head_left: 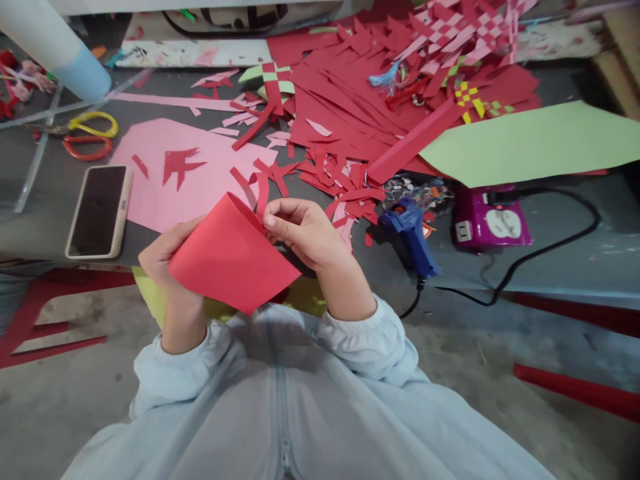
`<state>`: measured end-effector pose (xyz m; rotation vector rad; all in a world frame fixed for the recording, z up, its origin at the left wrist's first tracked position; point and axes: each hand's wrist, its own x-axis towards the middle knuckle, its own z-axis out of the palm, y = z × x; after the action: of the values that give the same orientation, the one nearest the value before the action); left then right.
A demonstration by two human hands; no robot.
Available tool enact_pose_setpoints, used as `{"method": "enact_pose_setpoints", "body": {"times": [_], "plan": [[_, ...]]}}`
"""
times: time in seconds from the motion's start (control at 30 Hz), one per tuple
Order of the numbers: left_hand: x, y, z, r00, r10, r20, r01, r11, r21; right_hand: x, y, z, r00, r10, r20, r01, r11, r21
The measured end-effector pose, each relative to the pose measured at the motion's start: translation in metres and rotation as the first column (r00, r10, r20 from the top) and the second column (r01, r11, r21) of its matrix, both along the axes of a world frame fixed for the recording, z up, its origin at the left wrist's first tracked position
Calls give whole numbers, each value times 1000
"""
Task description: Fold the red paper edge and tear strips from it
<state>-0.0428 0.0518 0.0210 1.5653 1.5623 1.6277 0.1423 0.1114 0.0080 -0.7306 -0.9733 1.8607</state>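
A folded sheet of red paper (233, 257) is held up in front of my body, tilted, its fold rounded and its upper edge partly open. My left hand (173, 257) grips it from the left side, most fingers hidden behind the sheet. At the upper right edge my right hand (303, 230) pinches with thumb and forefinger, where a narrow red paper strip (263, 193) curls up beside the sheet. Behind the hands lies a pink paper sheet (190, 160) with a small red cut-out (181, 165) on it.
To the left are a phone (97, 212) and scissors (90, 133). Red paper sheets (340, 100) and scraps pile at the back. On the right lie a green paper sheet (530, 143), a blue glue gun (413, 237) and a purple power socket box (493, 217) with a black cable (530, 257).
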Motion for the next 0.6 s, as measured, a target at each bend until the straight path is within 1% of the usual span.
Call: {"method": "enact_pose_setpoints", "body": {"times": [0.07, 0.17, 0.33, 0.53, 0.6], "plan": [[0, 0, -1, 1000, -7, -3, 7, 1000, 26, 0, 0, 2, 1000, 18, -17, -19, 999, -27], [-1, 1, -3, 1000, -2, 7, 2, 999, 46, 0, 0, 3, 1000, 4, -23, -5, 998, -55], [0, 1, -1, 1000, 15, 17, -16, 999, 44, -1, 0, 2, 999, -37, -31, 36, 999, -18], [5, -1, -1, 995, 18, 98, -13, 999, -47, -1, 0, -1, 996, -81, -26, 81, 997, 0], [6, -1, -2, 991, 24, 131, -17, 998, -56, -1, 0, -2, 995, -91, -30, 91, 996, 4]]}}
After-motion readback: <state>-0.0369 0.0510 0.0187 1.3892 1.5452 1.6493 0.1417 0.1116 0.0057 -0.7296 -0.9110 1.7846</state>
